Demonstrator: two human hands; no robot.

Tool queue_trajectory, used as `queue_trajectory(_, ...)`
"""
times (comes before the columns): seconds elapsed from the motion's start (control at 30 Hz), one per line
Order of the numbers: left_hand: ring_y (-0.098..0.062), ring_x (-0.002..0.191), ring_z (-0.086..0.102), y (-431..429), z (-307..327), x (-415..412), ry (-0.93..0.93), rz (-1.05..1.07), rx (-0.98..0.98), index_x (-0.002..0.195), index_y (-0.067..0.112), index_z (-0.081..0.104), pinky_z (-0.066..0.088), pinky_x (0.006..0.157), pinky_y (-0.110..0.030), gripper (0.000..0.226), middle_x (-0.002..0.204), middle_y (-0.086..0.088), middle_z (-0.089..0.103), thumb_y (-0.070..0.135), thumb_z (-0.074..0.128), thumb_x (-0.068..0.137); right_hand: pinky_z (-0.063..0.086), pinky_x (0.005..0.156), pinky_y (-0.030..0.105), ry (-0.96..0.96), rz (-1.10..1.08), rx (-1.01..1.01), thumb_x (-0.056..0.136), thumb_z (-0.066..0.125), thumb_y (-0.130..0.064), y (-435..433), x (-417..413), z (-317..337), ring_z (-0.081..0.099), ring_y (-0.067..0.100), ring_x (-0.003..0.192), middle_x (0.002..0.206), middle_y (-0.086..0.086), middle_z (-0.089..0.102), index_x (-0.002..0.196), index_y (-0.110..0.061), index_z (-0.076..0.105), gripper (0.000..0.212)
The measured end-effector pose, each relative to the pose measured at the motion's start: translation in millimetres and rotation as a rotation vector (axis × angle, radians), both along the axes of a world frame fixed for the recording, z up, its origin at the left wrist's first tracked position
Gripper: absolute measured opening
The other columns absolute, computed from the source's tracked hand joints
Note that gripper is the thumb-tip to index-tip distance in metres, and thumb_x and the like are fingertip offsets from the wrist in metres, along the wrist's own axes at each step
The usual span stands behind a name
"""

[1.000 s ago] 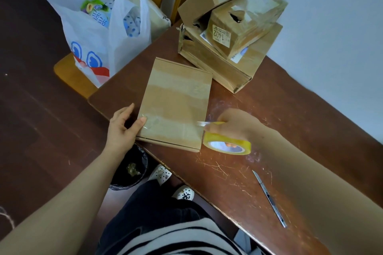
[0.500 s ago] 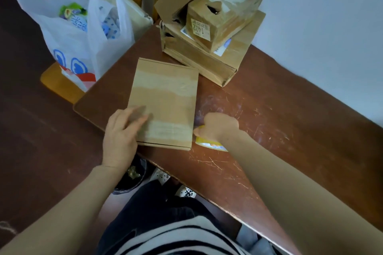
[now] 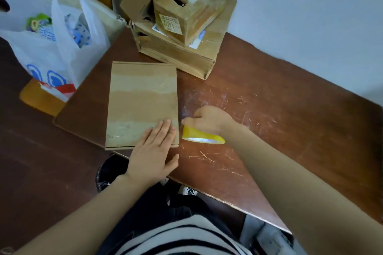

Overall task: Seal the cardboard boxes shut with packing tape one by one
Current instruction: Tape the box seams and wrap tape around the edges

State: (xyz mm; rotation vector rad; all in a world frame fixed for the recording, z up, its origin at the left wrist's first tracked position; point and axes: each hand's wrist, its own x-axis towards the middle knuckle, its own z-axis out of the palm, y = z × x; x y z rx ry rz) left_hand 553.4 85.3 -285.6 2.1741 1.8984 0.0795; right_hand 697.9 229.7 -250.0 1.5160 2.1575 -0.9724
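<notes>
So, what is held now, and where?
The right hand grips the yellow tape roll by its upper rim; the left hand presses flat on the box.

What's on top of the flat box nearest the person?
The left hand lies flat on the flat box, over its near tape band. Whatever is under the palm is hidden.

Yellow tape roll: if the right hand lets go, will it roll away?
Probably not far. The yellow tape roll is a hollow ring, likely light, tilted under the right hand; released, it would likely flop flat. Its strip seems to reach the flat cardboard box, tethering it.
</notes>
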Motion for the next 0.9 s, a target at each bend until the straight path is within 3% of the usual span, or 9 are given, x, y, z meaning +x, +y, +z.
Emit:
queue_trajectory(0.1, -0.032, 0.114, 0.057, 20, 12, -1, -0.183, 0.145, 0.032, 0.127, 0.009, 0.059, 0.046, 0.093, -0.042, 0.058, 0.134, -0.01, 0.055, 0.042, 0.054, 0.08, 0.05, 0.074, 0.037, 0.207, -0.092, -0.006, 0.086, 0.063, -0.046, 0, 26, 6, 0.062, 0.025, 0.085, 0.086, 0.006, 0.068, 0.087, -0.01, 0.07, 0.038)
queue_trajectory(0.2, -0.024, 0.13, 0.037, 49, 17, 3, -0.408, 0.114, -0.164, 0.148, 0.02, 0.03, 0.04, 0.101, -0.042, 0.094, 0.143, -0.004, 0.04, 0.042, 0.078, 0.071, 0.048, 0.074, 0.034, 0.291, -0.095, 0.043, 0.088, 0.062, -0.045, -6, 30, 9, 0.058, 0.018, 0.083, 0.083, -0.002, 0.063, 0.093, -0.015, 0.071, 0.032)
queue_trajectory(0.27, -0.023, 0.133, 0.035, 71, 15, 6, -0.378, -0.017, -0.262, 0.151, 0.023, 0.021, 0.037, 0.106, -0.041, 0.1, 0.144, -0.002, 0.041, 0.042, 0.079, 0.071, 0.04, 0.071, 0.027, 0.317, -0.031, 0.108, 0.089, 0.061, -0.044, -10, 25, 11, 0.055, 0.012, 0.082, 0.083, -0.009, 0.061, 0.099, -0.019, 0.071, 0.029)
queue_trajectory(0.37, -0.025, 0.109, 0.055, 88, 11, 11, -0.35, -0.087, -0.183, 0.128, 0.019, 0.051, 0.044, 0.087, -0.033, 0.061, 0.113, -0.002, 0.062, 0.033, 0.075, 0.074, 0.041, 0.081, 0.026, 0.417, -0.022, 0.169, 0.092, 0.059, -0.039, -16, 30, 10, 0.056, 0.011, 0.092, 0.093, -0.008, 0.062, 0.104, -0.016, 0.07, 0.029)
queue_trajectory(0.47, -0.024, 0.094, 0.056, 92, 9, 13, -0.353, -0.098, -0.144, 0.109, 0.016, 0.058, 0.037, 0.071, -0.029, 0.04, 0.097, -0.003, 0.062, 0.028, 0.076, 0.075, 0.044, 0.088, 0.025, 0.621, -0.499, 0.248, 0.093, 0.06, -0.024, -28, 64, 4, 0.055, 0.01, 0.1, 0.105, -0.004, 0.06, 0.101, -0.019, 0.067, 0.011)
queue_trajectory(0.57, -0.022, 0.096, 0.054, 96, 8, 16, -0.325, -0.112, -0.182, 0.116, 0.015, 0.054, 0.036, 0.071, -0.029, 0.051, 0.107, -0.003, 0.059, 0.034, 0.078, 0.075, 0.048, 0.087, 0.034, 0.333, -0.848, 0.329, 0.084, 0.061, -0.014, -44, 121, -12, 0.058, 0.018, 0.104, 0.111, 0.001, 0.061, 0.103, -0.02, 0.063, 0.02)
queue_trajectory(0.67, -0.023, 0.107, 0.051, 103, 12, 20, -0.262, -0.173, -0.252, 0.123, 0.015, 0.048, 0.043, 0.083, -0.035, 0.061, 0.122, -0.005, 0.05, 0.043, 0.076, 0.076, 0.045, 0.091, 0.034, -0.079, -0.764, 0.154, 0.077, 0.075, -0.027, -70, 156, -29, 0.051, 0.023, 0.115, 0.122, 0.004, 0.053, 0.124, -0.015, 0.054, 0.053)
queue_trajectory(0.73, -0.024, 0.115, 0.045, 108, 16, 22, -0.175, -0.241, -0.299, 0.127, 0.015, 0.043, 0.043, 0.092, -0.037, 0.067, 0.129, -0.007, 0.044, 0.05, 0.071, 0.078, 0.042, 0.097, 0.037, -0.178, -0.681, 0.079, 0.076, 0.079, -0.028, -87, 159, -39, 0.045, 0.026, 0.12, 0.128, 0.008, 0.047, 0.133, -0.013, 0.046, 0.068)
queue_trajectory(0.9, -0.034, 0.141, 0.019, 124, 23, 20, 0.106, -0.361, -0.488, 0.131, 0.021, 0.022, 0.019, 0.11, -0.048, 0.07, 0.133, -0.01, 0.041, 0.053, 0.059, 0.081, 0.044, 0.09, 0.038, -0.193, -0.656, 0.176, 0.085, 0.07, -0.014, -101, 159, -51, 0.048, 0.029, 0.114, 0.124, 0.011, 0.053, 0.128, -0.01, 0.048, 0.048)
